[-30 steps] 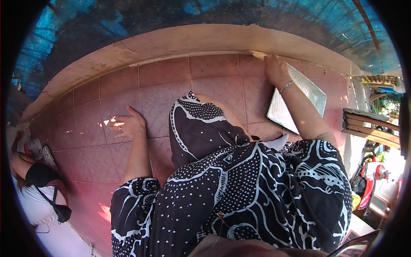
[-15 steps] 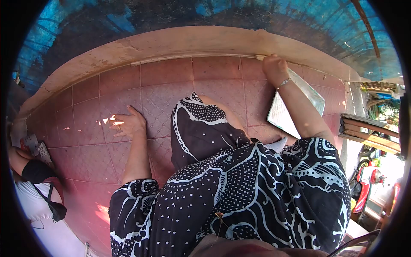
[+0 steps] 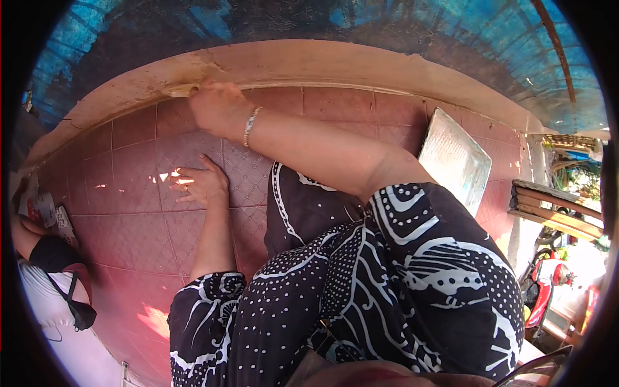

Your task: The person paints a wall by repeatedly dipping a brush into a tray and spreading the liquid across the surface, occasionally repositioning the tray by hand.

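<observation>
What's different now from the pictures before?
The right hand moved left along the bottom of the beige wall, away from the tray, with the pale thing still in its fingers. Nothing was let go. The left hand stayed spread on the red tiles, and the tray stayed put.

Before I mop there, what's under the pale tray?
Red floor tiles show beside the pale tray; what lies directly beneath is covered and cannot be seen.

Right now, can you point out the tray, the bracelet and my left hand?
Tray [image 3: 454, 156]: head view, broad pale face.
Bracelet [image 3: 250, 126]: head view, middle of the band.
Left hand [image 3: 208, 186]: head view, back of the hand.
</observation>
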A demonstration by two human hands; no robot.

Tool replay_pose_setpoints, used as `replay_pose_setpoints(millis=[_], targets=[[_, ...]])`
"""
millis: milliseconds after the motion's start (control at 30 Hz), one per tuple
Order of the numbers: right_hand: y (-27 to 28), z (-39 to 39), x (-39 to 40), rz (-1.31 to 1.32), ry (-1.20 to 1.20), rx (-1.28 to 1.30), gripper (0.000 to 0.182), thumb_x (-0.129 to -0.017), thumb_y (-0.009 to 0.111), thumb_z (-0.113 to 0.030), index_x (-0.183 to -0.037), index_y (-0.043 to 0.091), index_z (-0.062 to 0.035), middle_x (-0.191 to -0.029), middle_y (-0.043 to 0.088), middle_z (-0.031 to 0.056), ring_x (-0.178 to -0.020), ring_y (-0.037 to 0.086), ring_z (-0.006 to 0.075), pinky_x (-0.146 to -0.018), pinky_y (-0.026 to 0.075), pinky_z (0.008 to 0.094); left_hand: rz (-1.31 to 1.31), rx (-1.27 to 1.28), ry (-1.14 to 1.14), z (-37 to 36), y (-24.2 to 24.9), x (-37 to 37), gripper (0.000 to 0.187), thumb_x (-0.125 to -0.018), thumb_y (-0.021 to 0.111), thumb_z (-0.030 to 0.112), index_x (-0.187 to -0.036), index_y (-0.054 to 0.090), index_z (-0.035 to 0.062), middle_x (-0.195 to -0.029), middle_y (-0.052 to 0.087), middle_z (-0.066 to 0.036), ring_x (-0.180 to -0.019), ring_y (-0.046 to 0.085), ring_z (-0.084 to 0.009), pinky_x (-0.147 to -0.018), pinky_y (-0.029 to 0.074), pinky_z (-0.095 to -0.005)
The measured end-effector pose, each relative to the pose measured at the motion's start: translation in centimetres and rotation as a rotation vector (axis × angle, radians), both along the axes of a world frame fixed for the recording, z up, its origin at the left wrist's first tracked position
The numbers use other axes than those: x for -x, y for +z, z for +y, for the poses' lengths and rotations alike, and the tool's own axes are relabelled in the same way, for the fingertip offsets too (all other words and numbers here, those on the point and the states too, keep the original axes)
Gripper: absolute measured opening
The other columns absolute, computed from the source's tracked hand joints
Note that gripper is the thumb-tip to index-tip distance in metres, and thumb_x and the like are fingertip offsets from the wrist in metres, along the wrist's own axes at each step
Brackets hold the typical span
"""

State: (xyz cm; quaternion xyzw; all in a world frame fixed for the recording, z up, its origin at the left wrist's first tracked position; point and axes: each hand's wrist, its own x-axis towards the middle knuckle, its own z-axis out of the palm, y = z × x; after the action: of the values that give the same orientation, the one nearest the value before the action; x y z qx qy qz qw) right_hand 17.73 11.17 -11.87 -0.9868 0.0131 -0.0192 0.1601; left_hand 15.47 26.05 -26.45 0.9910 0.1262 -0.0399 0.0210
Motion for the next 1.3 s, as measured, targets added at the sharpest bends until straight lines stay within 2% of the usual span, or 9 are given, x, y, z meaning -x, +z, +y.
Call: replay_pose_setpoints(millis=[300,867,933,1033,1100,1167,1233,1267,1300], targets=[[-2.4,-8.1,5.3,0.05,-0.07,-0.012,0.039,-0.075,0.051,-0.009,-0.115,0.053,-0.0049,-0.095,0.057,0.0226,-0.086,0.061,0.0346,-0.069,0.05,0.0422,-0.009,-0.006,0.007,-0.3,0.4,0.3,0.082,-0.088,0.027,0.058,-0.14,0.01,-0.003,-0.146,0.003,-0.025,-0.135,0.005,-0.0419,-0.104,0.002,-0.0607],[-1.8,-35.3,44.3,-0.092,-1.29,0.11,0.033,-0.08,0.058,-0.019,-0.112,0.061,-0.0103,-0.102,0.062,0.0181,-0.095,0.06,0.0318,-0.082,0.045,0.0345,-0.046,-0.119,0.006,0.1,-0.9,-0.2,0.08,-0.088,0.025,0.06,-0.139,0.015,-0.001,-0.146,0.01,-0.022,-0.135,0.01,-0.0392,-0.103,0.01,-0.0618],[-4.7,-39.2,49.7,-0.247,-1.268,0.158,0.034,-0.081,0.057,-0.015,-0.113,0.06,-0.0073,-0.088,0.066,0.0152,-0.075,0.064,0.0267,-0.067,0.049,0.0326,-0.038,-0.118,0.001,0.2,-0.7,-0.3,0.08,-0.088,0.024,0.06,-0.139,0.016,-0.001,-0.146,0.011,-0.022,-0.135,0.01,-0.0386,-0.103,0.01,-0.0618],[-6.1,-41.9,52.1,-0.441,-1.541,-0.159,0.033,-0.078,0.055,-0.014,-0.107,0.062,-0.002,-0.088,0.065,0.0219,-0.078,0.063,0.0323,-0.07,0.047,0.0367,-0.024,-0.126,0.015,0.1,-0.8,-0.3,0.08,-0.088,0.024,0.06,-0.139,0.016,-0.0007,-0.146,0.012,-0.022,-0.135,0.01,-0.0377,-0.103,0.011,-0.0617],[-6.9,-42.1,50.0,-0.641,-1.634,-0.797,0.028,-0.076,0.058,-0.011,-0.099,0.063,0.0042,-0.077,0.065,0.0203,-0.059,0.06,0.0302,-0.058,0.046,0.038,-0.037,-0.112,0.022,-0.1,-0.4,-0.1,0.08,-0.088,0.024,0.06,-0.139,0.017,-0.0005,-0.146,0.012,-0.022,-0.135,0.01,-0.0375,-0.103,0.011,-0.0615],[-5.7,-39.3,43.3,-0.761,-1.601,-0.783,0.01,-0.081,0.055,-0.006,-0.086,0.063,-0.0021,-0.06,0.047,0.0,-0.046,0.044,0.0076,-0.036,0.03,0.0236,-0.042,-0.111,0.025,-0.4,-0.2,0.0,0.08,-0.088,0.024,0.06,-0.139,0.017,-0.0004,-0.146,0.012,-0.022,-0.135,0.01,-0.0373,-0.103,0.011,-0.0614],[-11.8,-41.3,40.1,-0.74,-1.477,-0.275,0.011,-0.077,0.056,-0.007,-0.083,0.062,0.0007,-0.056,0.053,0.0075,-0.044,0.05,0.018,-0.038,0.035,0.0311,-0.046,-0.109,0.032,-0.2,-0.3,-0.1,0.08,-0.088,0.025,0.06,-0.139,0.018,-0.0002,-0.146,0.012,-0.022,-0.135,0.01,-0.0371,-0.103,0.011,-0.0614],[-7.9,-35.3,35.5,-0.701,-1.355,0.194,0.017,-0.072,0.055,-0.008,-0.082,0.06,0.004,-0.062,0.058,0.0212,-0.054,0.057,0.0342,-0.048,0.043,0.0401,-0.04,-0.123,0.034,-0.1,-0.7,-0.2,0.08,-0.088,0.025,0.06,-0.139,0.017,-0.0001,-0.146,0.012,-0.022,-0.135,0.009,-0.037,-0.103,0.011,-0.0614],[-4.7,-30.0,31.7,-0.691,-1.401,0.052,0.02,-0.071,0.053,-0.01,-0.082,0.058,0.0058,-0.072,0.057,0.0288,-0.067,0.057,0.0425,-0.061,0.045,0.0439,-0.032,-0.134,0.037,-0.1,-0.9,-0.4,0.08,-0.088,0.025,0.06,-0.139,0.017,-0.0001,-0.146,0.012,-0.022,-0.135,0.009,-0.0369,-0.103,0.011,-0.0614]])
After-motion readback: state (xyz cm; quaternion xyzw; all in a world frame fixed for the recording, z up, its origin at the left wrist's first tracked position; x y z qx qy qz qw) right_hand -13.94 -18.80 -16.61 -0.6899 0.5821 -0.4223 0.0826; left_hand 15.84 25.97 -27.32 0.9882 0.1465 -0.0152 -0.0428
